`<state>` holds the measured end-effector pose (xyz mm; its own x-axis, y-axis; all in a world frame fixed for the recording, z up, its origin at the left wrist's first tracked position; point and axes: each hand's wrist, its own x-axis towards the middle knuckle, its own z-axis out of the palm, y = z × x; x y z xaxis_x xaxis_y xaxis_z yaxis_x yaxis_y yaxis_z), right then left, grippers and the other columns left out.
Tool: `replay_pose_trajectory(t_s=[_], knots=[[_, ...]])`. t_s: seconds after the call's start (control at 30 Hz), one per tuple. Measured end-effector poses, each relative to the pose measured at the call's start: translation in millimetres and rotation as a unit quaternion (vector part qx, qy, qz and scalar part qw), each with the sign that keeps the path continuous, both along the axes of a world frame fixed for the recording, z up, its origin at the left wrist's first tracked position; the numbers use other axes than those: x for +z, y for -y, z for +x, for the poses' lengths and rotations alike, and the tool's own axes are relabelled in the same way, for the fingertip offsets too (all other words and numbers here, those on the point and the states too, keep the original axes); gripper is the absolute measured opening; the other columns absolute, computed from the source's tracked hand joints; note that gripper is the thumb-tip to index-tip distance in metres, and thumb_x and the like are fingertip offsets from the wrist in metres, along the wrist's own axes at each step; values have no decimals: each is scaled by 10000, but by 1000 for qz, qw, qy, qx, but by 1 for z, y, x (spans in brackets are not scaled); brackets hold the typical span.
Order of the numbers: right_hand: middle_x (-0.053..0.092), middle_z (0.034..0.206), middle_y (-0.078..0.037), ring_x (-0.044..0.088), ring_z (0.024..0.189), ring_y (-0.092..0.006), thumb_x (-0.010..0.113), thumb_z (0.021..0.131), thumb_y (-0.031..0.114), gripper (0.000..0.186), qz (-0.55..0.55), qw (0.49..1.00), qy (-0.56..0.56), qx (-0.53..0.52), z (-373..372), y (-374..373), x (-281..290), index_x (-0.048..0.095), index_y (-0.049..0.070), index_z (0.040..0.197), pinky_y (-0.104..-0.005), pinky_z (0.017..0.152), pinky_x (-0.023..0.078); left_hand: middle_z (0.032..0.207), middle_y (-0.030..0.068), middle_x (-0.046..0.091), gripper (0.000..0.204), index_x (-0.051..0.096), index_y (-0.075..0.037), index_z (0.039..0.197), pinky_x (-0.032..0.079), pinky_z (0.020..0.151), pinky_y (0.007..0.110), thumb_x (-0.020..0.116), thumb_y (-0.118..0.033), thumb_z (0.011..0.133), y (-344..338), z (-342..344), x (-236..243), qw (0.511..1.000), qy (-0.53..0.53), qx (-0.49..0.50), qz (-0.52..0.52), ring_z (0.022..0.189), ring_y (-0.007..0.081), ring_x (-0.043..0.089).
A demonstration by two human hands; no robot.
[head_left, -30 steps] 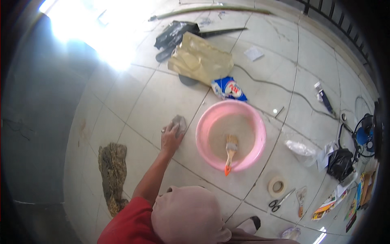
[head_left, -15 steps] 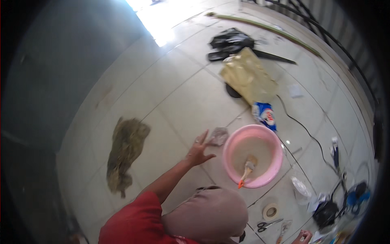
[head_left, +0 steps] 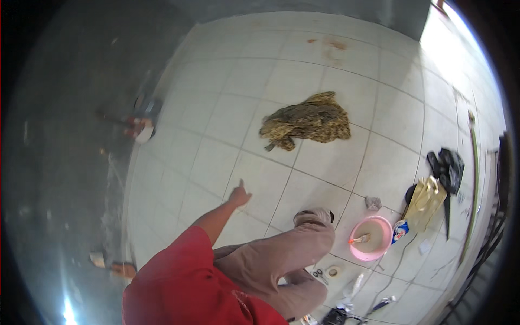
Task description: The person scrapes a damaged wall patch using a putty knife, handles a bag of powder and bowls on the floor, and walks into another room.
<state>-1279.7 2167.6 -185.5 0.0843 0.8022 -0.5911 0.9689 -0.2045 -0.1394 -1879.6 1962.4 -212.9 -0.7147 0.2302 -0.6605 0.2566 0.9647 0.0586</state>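
My left hand [head_left: 239, 195] is held out over the pale floor tiles, one finger stretched forward and the thumb to the side. Nothing shows in it; the other fingers are hard to make out. Beyond it a crumpled brown patterned cloth [head_left: 309, 123] lies on the floor. My right hand is out of sight. To the right of my knee stands a pink basin [head_left: 353, 250] with cloudy liquid and a paintbrush [head_left: 359, 239] leaning inside. A small greyish crumpled lump [head_left: 372, 203] rests just beyond the basin.
Right of the basin lie a blue packet [head_left: 400, 231], a tan bag [head_left: 427, 206], a black plastic bag [head_left: 448, 168] and a long pole [head_left: 472, 157]. Near my knees are a tape roll [head_left: 333, 271], scissors [head_left: 318, 273] and a cable [head_left: 398, 268]. A grey wall [head_left: 325, 24] rises behind.
My view has swung left, so the basin and cloth now sit farther right. My left hand has moved away from the greyish lump by the basin. My right hand has left the picture.
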Motion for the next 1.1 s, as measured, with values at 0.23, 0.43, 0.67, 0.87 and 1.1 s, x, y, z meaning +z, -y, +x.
replay_pose_trajectory(t_s=[0.23, 0.43, 0.67, 0.87, 1.1], knots=[[429, 1276, -281, 461, 1117, -377, 702, 769, 257, 785, -78, 994, -81, 0, 56, 26, 149, 273, 7, 1378, -422, 964, 368, 1045, 293, 587, 943, 74, 70, 1397, 476, 866, 405, 655, -323, 767, 147, 28, 159, 945, -114, 302, 59, 990, 377, 585], [368, 1365, -260, 377, 1255, -371, 662, 781, 272, 769, 103, 982, -119, 108, 104, -25, 231, 280, -19, 1383, -407, 1048, 295, 1212, 196, 538, 686, 400, -16, 1313, 462, 884, 391, 645, -378, 783, 331, 128, 99, 935, -104, 338, -24, 1084, 288, 550], [496, 1247, -224, 468, 1156, -369, 681, 746, 245, 644, 328, 926, -170, -80, -53, -47, 340, 434, 16, 1295, -394, 967, 386, 1077, 180, 605, 391, 583, -81, 1115, 440, 862, 450, 461, -355, 863, 207, 7, 147, 908, 72, -410, 44, 1020, 301, 584], [399, 1293, -237, 463, 1144, -390, 645, 763, 277, 641, 186, 927, -96, -310, -90, 135, 256, 391, 56, 1309, -422, 944, 415, 1148, 188, 554, 399, 515, -55, 1187, 448, 875, 449, 496, -299, 871, -7, -150, 174, 963, 70, -249, 70, 1059, 311, 561], [410, 1290, -266, 514, 1116, -375, 598, 800, 256, 578, -180, 810, 22, -558, -209, 423, 145, 408, -12, 1276, -443, 962, 406, 1219, 196, 503, 444, 446, -30, 1259, 455, 888, 448, 531, -243, 879, -201, -182, 287, 996, 36, 33, 71, 1099, 321, 537]])
